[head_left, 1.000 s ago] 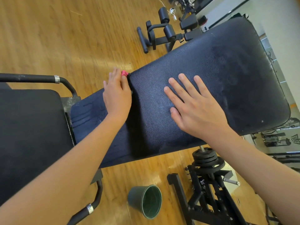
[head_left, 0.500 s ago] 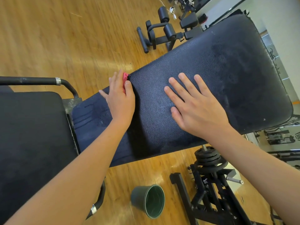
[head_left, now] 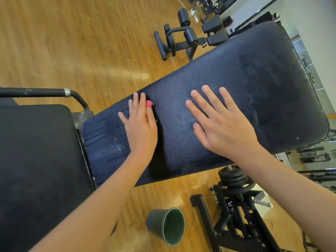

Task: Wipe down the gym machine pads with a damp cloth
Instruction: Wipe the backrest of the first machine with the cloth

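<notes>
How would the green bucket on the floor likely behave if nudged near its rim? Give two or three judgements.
The green bucket looks like thin plastic, so probably light and easy to slide on the smooth wooden floor. It narrows toward its base, so a rim push might tip it. Whether it holds water cannot be told.

- The scene is brightly lit.
- Glare is seen on the floor point(head_left: 134, 75).
- A soft shadow is cast on the pad point(head_left: 160, 151).
- Edges are bent; the far floor is blurred.
</notes>
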`<act>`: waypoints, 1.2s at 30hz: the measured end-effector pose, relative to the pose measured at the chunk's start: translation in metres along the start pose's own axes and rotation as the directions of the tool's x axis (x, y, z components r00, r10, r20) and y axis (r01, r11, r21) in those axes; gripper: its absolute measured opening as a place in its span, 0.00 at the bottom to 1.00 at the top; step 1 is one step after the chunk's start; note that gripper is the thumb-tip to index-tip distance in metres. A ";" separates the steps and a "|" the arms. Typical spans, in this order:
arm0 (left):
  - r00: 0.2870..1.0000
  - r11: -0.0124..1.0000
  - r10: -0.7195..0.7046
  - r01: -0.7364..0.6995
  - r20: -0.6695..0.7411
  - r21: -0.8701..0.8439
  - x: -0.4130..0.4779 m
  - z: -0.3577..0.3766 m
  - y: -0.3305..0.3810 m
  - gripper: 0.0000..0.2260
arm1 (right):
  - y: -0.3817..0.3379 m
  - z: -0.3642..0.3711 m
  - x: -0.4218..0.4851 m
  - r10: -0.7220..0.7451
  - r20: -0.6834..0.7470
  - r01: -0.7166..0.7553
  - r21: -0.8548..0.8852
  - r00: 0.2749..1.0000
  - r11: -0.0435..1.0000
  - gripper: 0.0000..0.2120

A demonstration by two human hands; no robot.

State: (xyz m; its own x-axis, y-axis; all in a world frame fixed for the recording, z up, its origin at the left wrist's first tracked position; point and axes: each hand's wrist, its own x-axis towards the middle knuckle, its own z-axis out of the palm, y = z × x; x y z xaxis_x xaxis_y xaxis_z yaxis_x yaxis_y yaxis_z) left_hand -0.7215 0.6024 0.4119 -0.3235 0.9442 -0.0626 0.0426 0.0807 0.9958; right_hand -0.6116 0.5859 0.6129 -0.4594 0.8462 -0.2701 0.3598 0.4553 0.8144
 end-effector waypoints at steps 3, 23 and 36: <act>0.999 0.999 -0.019 0.017 -0.041 -0.041 0.011 0.001 0.004 0.21 | 0.000 0.000 0.000 0.002 0.001 -0.002 -0.001 1.000 1.000 0.28; 0.995 0.987 -0.097 0.098 0.009 -0.126 -0.034 0.002 0.006 0.22 | -0.001 0.000 0.001 0.006 0.002 -0.006 0.007 1.000 1.000 0.28; 0.996 0.993 -0.087 0.086 -0.006 -0.085 -0.072 0.008 0.000 0.21 | -0.003 0.001 0.001 0.017 -0.002 -0.017 0.001 1.000 1.000 0.28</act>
State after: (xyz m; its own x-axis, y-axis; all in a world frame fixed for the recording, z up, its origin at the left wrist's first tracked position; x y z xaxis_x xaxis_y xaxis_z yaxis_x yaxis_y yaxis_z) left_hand -0.6903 0.5373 0.4162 -0.3317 0.9316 -0.1488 -0.0656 0.1345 0.9887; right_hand -0.6118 0.5858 0.6095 -0.4544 0.8535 -0.2551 0.3687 0.4409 0.8183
